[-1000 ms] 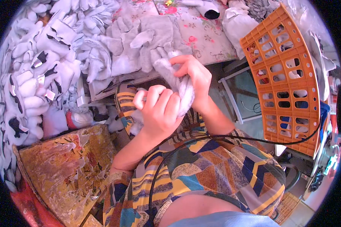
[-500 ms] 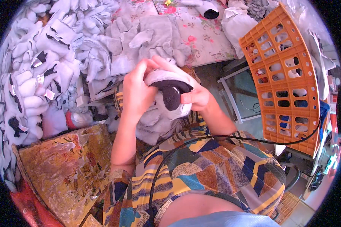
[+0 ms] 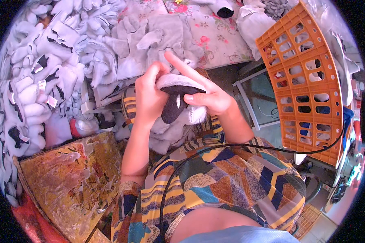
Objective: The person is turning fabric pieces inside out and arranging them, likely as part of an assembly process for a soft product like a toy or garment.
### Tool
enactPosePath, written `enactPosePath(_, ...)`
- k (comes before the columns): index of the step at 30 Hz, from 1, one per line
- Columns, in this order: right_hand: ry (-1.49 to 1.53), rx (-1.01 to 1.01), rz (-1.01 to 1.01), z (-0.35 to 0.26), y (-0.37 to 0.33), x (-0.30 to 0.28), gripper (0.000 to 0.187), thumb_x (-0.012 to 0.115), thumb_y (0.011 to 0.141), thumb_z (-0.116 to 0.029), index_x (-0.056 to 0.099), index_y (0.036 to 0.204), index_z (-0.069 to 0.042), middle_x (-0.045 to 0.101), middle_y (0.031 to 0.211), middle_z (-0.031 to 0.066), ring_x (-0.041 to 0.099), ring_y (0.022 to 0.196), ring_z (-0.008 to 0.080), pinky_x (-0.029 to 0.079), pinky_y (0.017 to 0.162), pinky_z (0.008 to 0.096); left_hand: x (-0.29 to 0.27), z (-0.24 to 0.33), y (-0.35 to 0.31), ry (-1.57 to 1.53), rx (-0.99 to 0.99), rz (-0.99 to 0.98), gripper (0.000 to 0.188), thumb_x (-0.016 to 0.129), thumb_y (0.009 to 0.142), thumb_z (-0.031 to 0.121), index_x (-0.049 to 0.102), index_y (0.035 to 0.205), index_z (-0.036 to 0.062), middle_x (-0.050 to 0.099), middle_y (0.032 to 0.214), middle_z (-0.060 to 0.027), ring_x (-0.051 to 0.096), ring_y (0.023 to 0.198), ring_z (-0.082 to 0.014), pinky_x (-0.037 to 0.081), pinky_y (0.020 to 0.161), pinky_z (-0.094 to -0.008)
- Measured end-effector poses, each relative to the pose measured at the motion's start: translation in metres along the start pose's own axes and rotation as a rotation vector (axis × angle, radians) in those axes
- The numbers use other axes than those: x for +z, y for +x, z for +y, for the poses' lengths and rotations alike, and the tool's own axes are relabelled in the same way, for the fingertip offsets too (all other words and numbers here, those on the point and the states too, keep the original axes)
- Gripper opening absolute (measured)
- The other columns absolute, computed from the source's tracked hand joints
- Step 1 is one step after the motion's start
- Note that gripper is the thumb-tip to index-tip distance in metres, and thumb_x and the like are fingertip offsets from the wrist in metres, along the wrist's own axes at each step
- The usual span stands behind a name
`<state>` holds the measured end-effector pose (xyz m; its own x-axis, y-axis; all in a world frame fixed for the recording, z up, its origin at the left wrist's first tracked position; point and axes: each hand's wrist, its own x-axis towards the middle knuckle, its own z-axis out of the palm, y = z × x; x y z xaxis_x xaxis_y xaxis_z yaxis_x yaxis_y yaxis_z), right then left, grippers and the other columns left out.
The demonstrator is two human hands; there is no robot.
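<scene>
Heaped along the far left: a pile of grey-and-black plush pieces (image 3: 32, 85), stacked thick from the top rim down to mid-frame. Below it, a worn board with flaking gold and rust paint (image 3: 69, 178), tilted, close beside the left elbow. Higher, toward the middle, more flat grey plush cut-outs (image 3: 150, 40) spread on a floral cloth (image 3: 215, 36) covering the desk.

At centre, held up over the lap: a half-made plush toy (image 3: 176, 105), grey and white with a black patch and a dark band across its top. Left hand (image 3: 150, 97) wrapped around its left side, fingers curled closed on the fabric, thumb side toward the toy. Right hand (image 3: 209, 95) gripping the right side, thumb pressed on the front near the black patch, index finger stretched out straight and pointing up-left over the top of the toy, other fingers folded behind. Both hands touching the toy, nearly meeting across it. More grey fabric hanging below, down onto a patterned garment (image 3: 231, 178) of yellow, blue and brown. A black cable (image 3: 247, 146) arcing across that garment.

To the right, an orange plastic crate (image 3: 308, 81) standing on its side, open lattice facing in, white and blue things glimpsed through the holes, contents otherwise unclear. Between right forearm and crate, a pale metal frame (image 3: 247, 105) over dark floor: the only open gap. Tight on the left, hemmed in by plush and board.
</scene>
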<state>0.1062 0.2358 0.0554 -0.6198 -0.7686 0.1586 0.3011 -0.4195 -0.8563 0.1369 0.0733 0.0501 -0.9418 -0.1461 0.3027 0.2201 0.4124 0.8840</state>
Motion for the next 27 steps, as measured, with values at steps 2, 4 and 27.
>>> enactPosePath(2, 0.02, 0.004, -0.029, -0.001, -0.001, -0.001, 0.093, 0.061, 0.077, -0.011, 0.002, 0.147, 0.005, 0.029, 0.147, 0.0138, 0.036, 0.131, 0.0186, 0.023, 0.109, 0.0298, 0.0, -0.004, 0.003, -0.046, -0.018, -0.054, 0.024, 0.057, 0.063, -0.01, 0.052, 0.084, 0.0, 0.057, 0.068, -0.0074, 0.054, 0.066, -0.012, 0.044, 0.063, -0.0253)
enactPosePath(4, 0.026, -0.008, -0.088, -0.001, -0.002, -0.004, 0.09, 0.061, 0.08, -0.011, 0.004, 0.148, 0.003, 0.025, 0.15, 0.0115, 0.031, 0.134, 0.0185, 0.02, 0.11, 0.0304, 0.001, -0.007, 0.003, -0.098, -0.048, -0.104, 0.025, 0.055, 0.065, -0.011, 0.055, 0.088, -0.0001, 0.06, 0.075, -0.0055, 0.056, 0.072, -0.012, 0.046, 0.067, -0.026)
enactPosePath(27, 0.318, 0.012, -0.279, -0.005, -0.01, -0.011, 0.082, 0.06, 0.086, -0.023, 0.012, 0.147, 0.003, 0.047, 0.133, 0.0141, 0.049, 0.118, 0.0175, 0.036, 0.101, 0.0287, -0.017, 0.012, -0.004, -0.555, -0.233, -0.535, 0.04, 0.076, 0.068, 0.005, 0.061, 0.104, -0.0014, 0.064, 0.096, -0.0026, 0.059, 0.091, -0.0107, 0.047, 0.081, -0.0288)
